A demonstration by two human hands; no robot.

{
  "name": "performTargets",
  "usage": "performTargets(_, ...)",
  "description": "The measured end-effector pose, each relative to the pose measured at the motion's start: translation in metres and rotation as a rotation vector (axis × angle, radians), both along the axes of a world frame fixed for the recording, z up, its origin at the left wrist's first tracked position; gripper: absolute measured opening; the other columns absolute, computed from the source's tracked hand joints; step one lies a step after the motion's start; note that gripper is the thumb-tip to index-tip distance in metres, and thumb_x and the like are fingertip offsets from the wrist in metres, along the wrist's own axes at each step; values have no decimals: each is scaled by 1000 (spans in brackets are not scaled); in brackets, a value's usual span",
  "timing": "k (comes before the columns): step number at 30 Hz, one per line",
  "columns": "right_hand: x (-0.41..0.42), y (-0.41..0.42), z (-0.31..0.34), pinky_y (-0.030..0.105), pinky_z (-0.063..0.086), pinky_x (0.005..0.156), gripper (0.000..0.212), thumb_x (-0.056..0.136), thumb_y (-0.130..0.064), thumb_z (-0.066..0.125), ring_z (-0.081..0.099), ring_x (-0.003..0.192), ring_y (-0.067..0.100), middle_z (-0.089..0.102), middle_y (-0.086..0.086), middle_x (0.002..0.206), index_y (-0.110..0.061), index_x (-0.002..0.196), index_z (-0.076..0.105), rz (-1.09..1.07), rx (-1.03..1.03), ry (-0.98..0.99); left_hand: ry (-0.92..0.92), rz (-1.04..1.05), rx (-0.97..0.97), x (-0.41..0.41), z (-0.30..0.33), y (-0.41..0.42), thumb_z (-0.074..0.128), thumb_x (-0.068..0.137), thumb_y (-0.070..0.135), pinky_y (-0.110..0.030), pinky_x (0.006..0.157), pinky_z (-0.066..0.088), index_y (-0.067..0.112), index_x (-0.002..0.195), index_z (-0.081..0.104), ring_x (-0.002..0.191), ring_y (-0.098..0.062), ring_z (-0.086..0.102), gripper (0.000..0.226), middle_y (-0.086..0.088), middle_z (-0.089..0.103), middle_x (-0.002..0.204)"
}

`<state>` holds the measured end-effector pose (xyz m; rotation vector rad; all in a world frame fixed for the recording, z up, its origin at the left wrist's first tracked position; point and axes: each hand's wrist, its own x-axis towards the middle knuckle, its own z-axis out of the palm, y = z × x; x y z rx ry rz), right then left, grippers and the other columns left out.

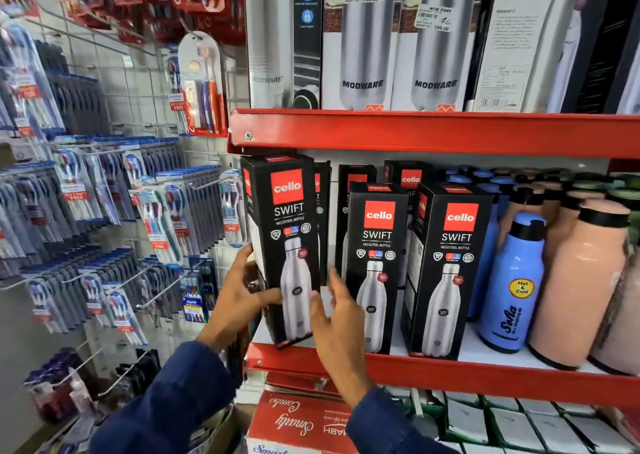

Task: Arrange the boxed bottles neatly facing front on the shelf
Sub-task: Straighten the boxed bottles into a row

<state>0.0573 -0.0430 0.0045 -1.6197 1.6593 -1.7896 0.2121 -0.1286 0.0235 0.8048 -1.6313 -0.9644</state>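
While tilting at the left end of the red shelf [450, 374], lower centre of frame, the leftmost boxed bottle [282, 246] is facing front. Left hand [239, 298] is gripping its side, thumb across the front. Right hand [337, 329] is hovering open, fingers spread, beside it. Two more boxed bottles [375, 266] are standing right; blue flask [512, 284] beyond.
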Motion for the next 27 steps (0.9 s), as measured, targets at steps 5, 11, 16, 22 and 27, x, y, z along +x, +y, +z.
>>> performTargets(5,5,-17,-8,-3,45,67,45,93,-18,58,59,82,-21,66,-8,107,-14,138,50,-20,44,7,3,-135,58,-7,-2,-9,50,86,-16,-32,93,57,30,141,48,119,-16,64,72,4,69,127)
performTargets(11,6,-27,-26,4,43,79,42,93,-12,56,61,93,1,71,5,116,-14,134,52,-81,116,16,-16,-108,160,-17,-35,-20,40,93,-10,-53,112,43,31,143,46,129,-21,58,65,1,63,139)
performTargets(16,0,-24,-40,14,47,86,43,94,-15,54,66,96,11,70,6,116,-13,136,49,-124,179,65,-95,-86,57,-15,-65,-17,49,98,-3,-42,110,47,24,147,41,129,-14,58,56,-1,61,139)
performTargets(22,-1,-15,-55,22,49,70,44,95,-15,51,65,76,13,73,11,96,-13,139,47,-114,300,195,-328,219,-66,-20,-88,-6,67,89,12,-38,99,55,15,135,57,110,-17,69,46,-3,73,119)
performTargets(27,2,-12,-56,30,56,67,46,91,-5,47,67,72,20,72,12,85,-9,136,47,-128,344,282,-415,365,-38,-21,-99,-2,70,89,24,-21,79,50,8,119,68,91,-18,72,34,-9,78,103)
